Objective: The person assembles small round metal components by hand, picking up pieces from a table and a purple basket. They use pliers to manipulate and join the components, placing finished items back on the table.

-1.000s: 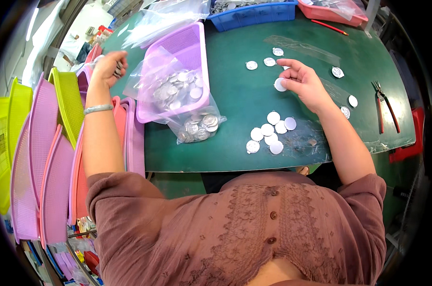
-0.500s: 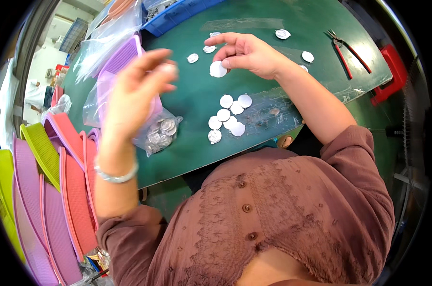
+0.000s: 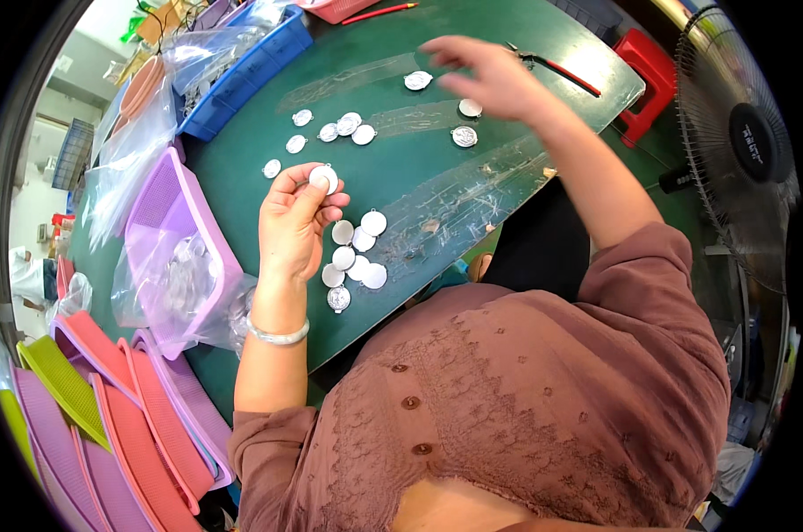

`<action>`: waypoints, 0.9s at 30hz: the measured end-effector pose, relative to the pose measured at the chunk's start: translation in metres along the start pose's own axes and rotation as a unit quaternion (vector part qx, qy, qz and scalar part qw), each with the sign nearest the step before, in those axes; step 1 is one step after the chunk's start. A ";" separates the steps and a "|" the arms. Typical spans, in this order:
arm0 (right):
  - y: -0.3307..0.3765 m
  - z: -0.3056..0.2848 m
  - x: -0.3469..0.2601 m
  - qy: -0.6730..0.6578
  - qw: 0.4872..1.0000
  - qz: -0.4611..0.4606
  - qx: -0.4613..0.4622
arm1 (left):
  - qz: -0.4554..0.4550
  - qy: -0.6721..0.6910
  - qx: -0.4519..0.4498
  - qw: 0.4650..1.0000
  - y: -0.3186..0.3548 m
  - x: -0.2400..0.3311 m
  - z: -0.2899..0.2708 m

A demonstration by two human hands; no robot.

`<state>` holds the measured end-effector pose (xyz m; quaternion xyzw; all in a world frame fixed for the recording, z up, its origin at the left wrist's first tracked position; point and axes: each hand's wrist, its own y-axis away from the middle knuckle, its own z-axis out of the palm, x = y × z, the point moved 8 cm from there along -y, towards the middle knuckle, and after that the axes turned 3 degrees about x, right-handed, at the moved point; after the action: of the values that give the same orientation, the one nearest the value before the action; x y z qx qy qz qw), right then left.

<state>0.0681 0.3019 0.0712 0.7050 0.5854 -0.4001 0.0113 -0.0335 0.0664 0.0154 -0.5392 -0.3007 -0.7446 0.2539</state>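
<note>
Between thumb and fingers, my left hand (image 3: 297,217) pinches a round silver pendant (image 3: 324,180) above the green table. My right hand (image 3: 490,78), smeared by motion, is stretched out with its fingers apart and nothing visible in them. Just beyond it lie red-handled cutting pliers (image 3: 556,71), partly hidden by the hand. A cluster of several flat silver pendants (image 3: 357,257) lies near the table's front edge. Farther back are more loose pendants (image 3: 349,125), and a few others lie close to the right hand, such as a patterned one (image 3: 464,136).
On the left, a purple basket (image 3: 208,222) holds a clear bag of pendants (image 3: 187,275). Behind it stands a blue crate (image 3: 250,80). Stacked coloured baskets (image 3: 135,417) fill the lower left. A red stool (image 3: 647,84) and a fan (image 3: 747,146) are at right.
The view has turned. A pendant was in my right hand; now my left hand holds one. My right hand has moved away to the right, toward the pliers.
</note>
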 end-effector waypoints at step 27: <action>0.037 -0.007 -0.002 -0.146 0.973 0.174 -0.031 | 0.025 0.155 -0.001 0.988 0.008 -0.019 -0.032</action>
<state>0.1031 0.2921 0.0601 0.7297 0.4577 -0.4718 0.1883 -0.0428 0.0387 -0.0089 -0.4246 -0.2433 -0.8132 0.3150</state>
